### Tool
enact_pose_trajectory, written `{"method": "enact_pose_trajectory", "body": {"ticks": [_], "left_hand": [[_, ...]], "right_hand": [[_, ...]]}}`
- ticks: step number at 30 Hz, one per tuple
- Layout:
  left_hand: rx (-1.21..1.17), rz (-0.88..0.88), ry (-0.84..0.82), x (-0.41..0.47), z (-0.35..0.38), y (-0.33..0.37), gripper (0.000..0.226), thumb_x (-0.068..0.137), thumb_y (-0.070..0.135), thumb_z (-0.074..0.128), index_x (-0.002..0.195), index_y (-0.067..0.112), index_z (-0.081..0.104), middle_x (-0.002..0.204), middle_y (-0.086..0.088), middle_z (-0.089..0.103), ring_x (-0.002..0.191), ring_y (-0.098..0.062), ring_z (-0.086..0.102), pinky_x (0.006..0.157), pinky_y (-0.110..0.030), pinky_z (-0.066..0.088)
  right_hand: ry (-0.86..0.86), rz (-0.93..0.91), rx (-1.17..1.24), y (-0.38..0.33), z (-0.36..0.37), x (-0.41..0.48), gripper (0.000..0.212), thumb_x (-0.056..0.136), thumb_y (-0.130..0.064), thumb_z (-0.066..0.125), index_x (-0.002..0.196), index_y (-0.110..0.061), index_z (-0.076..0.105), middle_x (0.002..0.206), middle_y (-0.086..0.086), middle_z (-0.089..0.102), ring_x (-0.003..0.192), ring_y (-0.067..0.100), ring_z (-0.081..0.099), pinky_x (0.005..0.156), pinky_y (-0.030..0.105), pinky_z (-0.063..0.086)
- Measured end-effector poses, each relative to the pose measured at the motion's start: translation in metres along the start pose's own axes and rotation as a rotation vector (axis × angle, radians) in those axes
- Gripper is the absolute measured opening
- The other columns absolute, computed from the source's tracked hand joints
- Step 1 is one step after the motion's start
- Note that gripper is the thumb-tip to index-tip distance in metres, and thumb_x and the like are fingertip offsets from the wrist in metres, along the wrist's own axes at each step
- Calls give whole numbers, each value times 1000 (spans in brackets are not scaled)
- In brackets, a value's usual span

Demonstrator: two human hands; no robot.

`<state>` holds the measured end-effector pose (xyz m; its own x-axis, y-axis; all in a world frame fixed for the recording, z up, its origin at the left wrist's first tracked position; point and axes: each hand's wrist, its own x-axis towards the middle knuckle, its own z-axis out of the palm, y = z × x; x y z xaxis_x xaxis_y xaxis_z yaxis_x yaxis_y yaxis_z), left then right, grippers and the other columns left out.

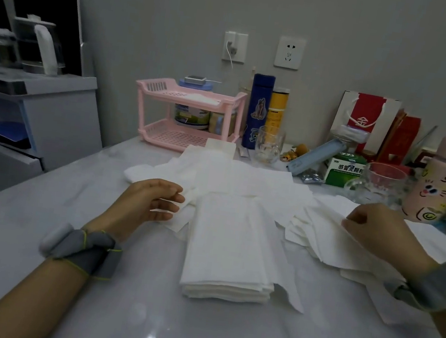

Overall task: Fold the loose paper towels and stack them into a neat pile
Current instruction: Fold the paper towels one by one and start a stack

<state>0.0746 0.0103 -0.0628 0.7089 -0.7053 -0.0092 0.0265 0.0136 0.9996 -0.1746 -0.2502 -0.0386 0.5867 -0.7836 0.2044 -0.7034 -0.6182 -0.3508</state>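
Just beyond the right hand (373, 230) lies a green-and-white medicine box (345, 168) printed "999" and "感冒灵颗粒". To that hand's far right stands a pink bottle (437, 184) with a cartoon face and writing that begins "Smil". Farther back, a red-and-white paper bag (365, 117) bears the character "金". Beyond the gap between the hands are a blue flask (258, 110) with a cartoon sticker and a yellow tube (277, 110) whose small print is too blurred to read. Everything sits on a glossy, pale grey tabletop (138, 314) that mirrors a ceiling light, against a plain grey wall with two white sockets (289, 52), the left one holding a plug with a white cable. Beyond the left hand (151, 201) a pink two-tier rack (186, 138) holds tins and jars on its lower tier, labels unreadable, and something white on the top one. A clear glass cup (268, 143) and a glass mug (380, 185) stand beyond the right hand. The stack of folded paper towels (230, 250) lies between the two hands, just right of the left one, its edges squared. Loose paper towels (257, 182) spread behind it and under both hands. The left hand's fingers are relaxed and slightly apart over the edge of a loose towel, gripping nothing. The right hand pinches the edge of one loose sheet (329, 241) between thumb and fingers. Both wrists wear grey bands.
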Motion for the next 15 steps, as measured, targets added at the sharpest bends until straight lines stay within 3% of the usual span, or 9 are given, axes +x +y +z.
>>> {"method": "enact_pose_trajectory", "body": {"ticks": [3,5,8,10,12,15], "left_hand": [[2,3,12,-1,1,0,18,94,8,48,94,8,65,85,-7,70,70,-16,63,63,-24,53],[1,30,46,-2,2,3,18,94,9,47,96,7,65,89,-8,69,75,-18,63,68,-26,53],[-2,170,93,-7,12,20,17,94,11,49,97,10,65,91,-4,71,83,-18,65,71,-24,55],[24,268,23,-11,31,42,12,92,17,54,95,19,65,92,4,71,87,-12,66,69,-18,56],[80,267,-124,-13,55,64,9,88,30,57,96,28,61,100,8,68,97,-10,63,72,-17,55],[6,137,-312,-8,83,85,23,84,35,60,104,23,61,107,3,68,103,-17,63,85,-31,54]], "right_hand": [[51,-22,166,-7,-9,-5,15,90,-14,57,96,-6,69,84,2,62,69,9,50,64,26,39],[124,-34,323,-18,-23,-11,15,91,-15,56,99,-10,67,78,-8,55,69,6,48,57,22,34],[196,-41,697,-43,-46,-23,7,91,-20,54,89,-20,61,84,-12,52,75,10,49,65,26,38],[129,-30,1002,-67,-58,-27,9,91,-21,54,85,-23,60,92,-9,58,85,13,55,74,33,42],[13,-32,1220,-89,-61,-27,10,92,-21,53,90,-21,63,95,-4,66,88,15,63,74,29,48],[-108,-62,1395,-122,-55,-24,16,94,-18,50,88,-14,64,81,-4,71,73,9,68,64,23,55]]}}
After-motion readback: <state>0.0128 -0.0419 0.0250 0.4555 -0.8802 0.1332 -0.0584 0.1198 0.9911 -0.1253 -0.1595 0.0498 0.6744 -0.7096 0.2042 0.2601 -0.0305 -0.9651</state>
